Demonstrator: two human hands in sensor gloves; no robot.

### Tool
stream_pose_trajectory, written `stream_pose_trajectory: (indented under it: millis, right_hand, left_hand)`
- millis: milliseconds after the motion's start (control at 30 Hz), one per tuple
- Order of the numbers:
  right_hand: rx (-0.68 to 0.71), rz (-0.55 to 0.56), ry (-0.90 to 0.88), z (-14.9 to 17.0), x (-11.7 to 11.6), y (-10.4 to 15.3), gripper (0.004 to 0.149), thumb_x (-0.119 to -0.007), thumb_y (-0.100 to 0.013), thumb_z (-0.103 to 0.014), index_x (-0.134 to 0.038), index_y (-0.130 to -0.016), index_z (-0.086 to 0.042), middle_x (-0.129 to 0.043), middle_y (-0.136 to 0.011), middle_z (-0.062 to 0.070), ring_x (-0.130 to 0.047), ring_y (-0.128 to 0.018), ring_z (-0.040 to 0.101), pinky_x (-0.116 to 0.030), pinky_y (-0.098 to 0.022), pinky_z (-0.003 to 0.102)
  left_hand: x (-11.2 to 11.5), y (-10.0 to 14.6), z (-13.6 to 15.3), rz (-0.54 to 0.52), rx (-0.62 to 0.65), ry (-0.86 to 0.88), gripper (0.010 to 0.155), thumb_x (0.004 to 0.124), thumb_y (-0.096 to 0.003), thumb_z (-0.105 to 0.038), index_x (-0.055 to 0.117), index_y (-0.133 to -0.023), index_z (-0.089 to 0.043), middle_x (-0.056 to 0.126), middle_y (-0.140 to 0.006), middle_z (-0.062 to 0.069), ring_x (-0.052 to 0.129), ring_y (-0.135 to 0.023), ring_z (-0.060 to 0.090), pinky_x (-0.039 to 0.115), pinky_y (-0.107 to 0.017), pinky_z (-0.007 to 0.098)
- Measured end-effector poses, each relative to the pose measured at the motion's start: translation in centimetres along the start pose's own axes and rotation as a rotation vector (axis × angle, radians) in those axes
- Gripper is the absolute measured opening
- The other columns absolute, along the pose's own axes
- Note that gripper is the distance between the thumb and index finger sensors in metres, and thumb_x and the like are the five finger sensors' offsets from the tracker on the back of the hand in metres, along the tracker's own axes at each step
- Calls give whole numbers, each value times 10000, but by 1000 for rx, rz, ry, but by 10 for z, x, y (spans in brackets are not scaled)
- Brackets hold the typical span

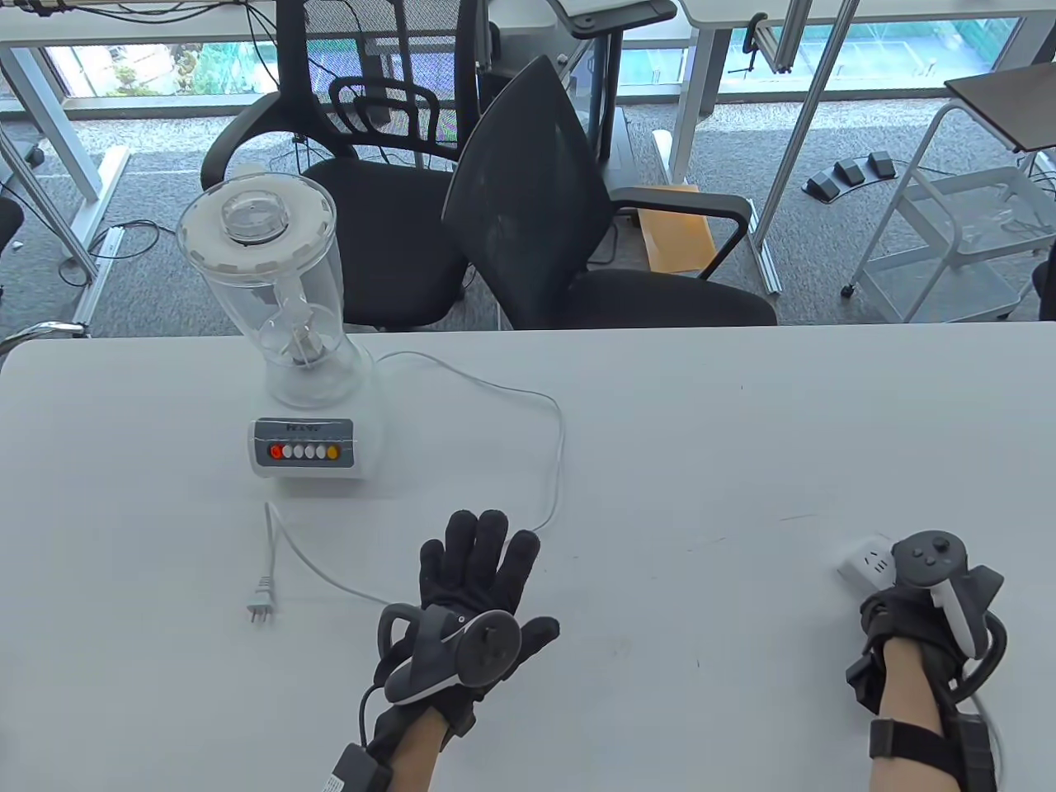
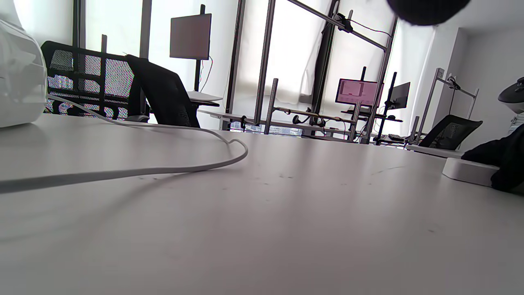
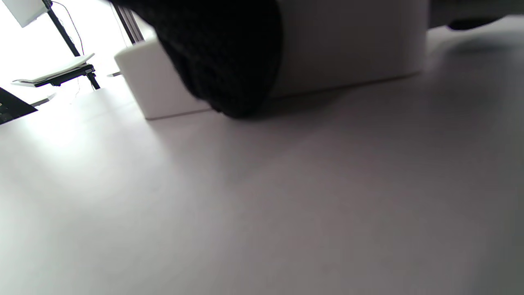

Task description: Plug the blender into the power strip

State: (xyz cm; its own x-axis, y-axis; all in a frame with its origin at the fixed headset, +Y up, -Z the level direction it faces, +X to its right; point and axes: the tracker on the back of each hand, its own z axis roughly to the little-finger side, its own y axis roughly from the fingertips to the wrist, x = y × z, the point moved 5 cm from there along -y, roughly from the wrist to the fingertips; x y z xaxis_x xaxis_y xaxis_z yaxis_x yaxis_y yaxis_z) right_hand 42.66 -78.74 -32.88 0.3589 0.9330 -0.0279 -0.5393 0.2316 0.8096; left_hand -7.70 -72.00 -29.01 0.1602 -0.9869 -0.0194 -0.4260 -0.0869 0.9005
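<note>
Your left hand (image 1: 474, 594) lies flat, fingers spread, holding nothing; your right hand (image 1: 916, 615) grips the power strip (image 1: 866, 563). The plug (image 1: 261, 596) lies loose on the tabletop (image 1: 742, 429), left; yanking its cord (image 1: 557, 445) could tip the blender (image 1: 285, 330).

Bright daylight from windows (image 1: 495, 49), wrist views blown out, right blurry

**Left hand flat, right hand curled**

Left hand (image 1: 478, 577) lies palm-down, fingers (image 1: 483, 544) stretched forward and slightly spread, thumb out to the right. Right hand (image 1: 903, 615) sits low at the near right, fingers curled under and hidden beneath its tracker (image 1: 949, 582).
</note>
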Motion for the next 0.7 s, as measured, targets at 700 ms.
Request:
stream_pose_trajectory:
  millis: [700]
  right_hand:
    - [354, 191, 142, -114, 31, 45, 859, -912, -357, -139, -479, -1099, -162, -551, -1087, 265, -509, -954, 664, -622, -524, 820]
  left_hand:
    - [-2, 0, 4, 2, -9, 7, 942, 576, -463, -707, 11, -1094, -294, 93, -1228, 180, 129, -1119, 522, 311, -741, 751]
